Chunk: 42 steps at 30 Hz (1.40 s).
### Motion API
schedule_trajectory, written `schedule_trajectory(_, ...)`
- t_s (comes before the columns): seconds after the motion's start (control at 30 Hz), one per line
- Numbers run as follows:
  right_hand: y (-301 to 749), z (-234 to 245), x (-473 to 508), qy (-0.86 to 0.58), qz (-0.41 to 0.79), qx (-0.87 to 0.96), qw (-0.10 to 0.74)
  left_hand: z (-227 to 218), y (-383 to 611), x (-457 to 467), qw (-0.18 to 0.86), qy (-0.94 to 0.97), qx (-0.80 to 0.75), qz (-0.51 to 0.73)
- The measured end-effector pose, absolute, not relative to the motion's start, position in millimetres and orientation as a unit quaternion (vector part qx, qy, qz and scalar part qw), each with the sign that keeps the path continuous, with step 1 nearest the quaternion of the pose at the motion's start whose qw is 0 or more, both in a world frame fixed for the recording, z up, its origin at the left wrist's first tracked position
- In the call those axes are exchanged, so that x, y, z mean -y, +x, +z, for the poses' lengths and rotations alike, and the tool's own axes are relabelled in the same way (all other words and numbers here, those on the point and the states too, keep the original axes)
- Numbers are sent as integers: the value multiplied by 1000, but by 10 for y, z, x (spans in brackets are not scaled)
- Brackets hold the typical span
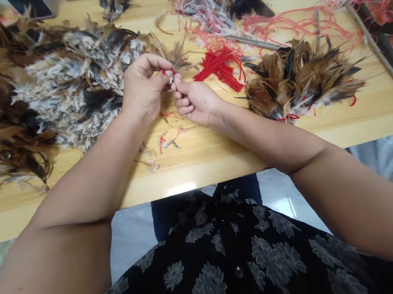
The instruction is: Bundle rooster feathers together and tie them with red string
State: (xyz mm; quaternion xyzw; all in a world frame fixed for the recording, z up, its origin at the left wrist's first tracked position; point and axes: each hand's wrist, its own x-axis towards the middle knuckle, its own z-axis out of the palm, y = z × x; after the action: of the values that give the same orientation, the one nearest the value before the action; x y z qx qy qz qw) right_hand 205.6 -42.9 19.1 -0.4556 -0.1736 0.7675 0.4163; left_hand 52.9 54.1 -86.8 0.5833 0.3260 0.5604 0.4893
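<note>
Feather tuft apparently pinched: left hand, right hand; tabletop open toward edge.

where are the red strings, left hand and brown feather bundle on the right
red strings (219, 67): head view, middle of the bunch
left hand (143, 85): head view, back of the hand
brown feather bundle (294, 76): head view, middle of its feathers

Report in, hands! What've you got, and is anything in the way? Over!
Left hand pinching a red bit. Right hand curled, fingertips at the same spot. Brown feather tuft just beyond. Red strings close by.
</note>
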Motion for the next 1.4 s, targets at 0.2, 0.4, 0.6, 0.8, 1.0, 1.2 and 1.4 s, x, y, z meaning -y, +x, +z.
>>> schedule_trajectory(0.2, 2244, 40, 199, -549, 553, 373, 503, -871, 434, -583, 528, 547, -342, 553)
schedule_trajectory(0.4, 2374, -65, 84, -579, 380, 586, 422, -923, 443, -583, 529, 565, -331, 539)
schedule_trajectory(0.6, 2459, -169, 79, -526, 307, 693, 386, -971, 414, -593, 507, 637, -315, 488)
schedule_trajectory(0.8, 2487, -49, 122, -539, 267, 725, 335, -916, 435, -524, 513, 650, -306, 469)
schedule_trajectory(1.0, 2474, 32, 181, -566, 234, 743, 270, -915, 495, -517, 536, 625, -308, 477)
schedule_trajectory(1.2, 2505, -26, 133, -554, 245, 752, 260, -853, 509, -439, 554, 609, -309, 476)
schedule_trajectory(1.4, 2566, -78, 26, -528, 256, 768, 255, -815, 421, -433, 552, 633, -300, 453)
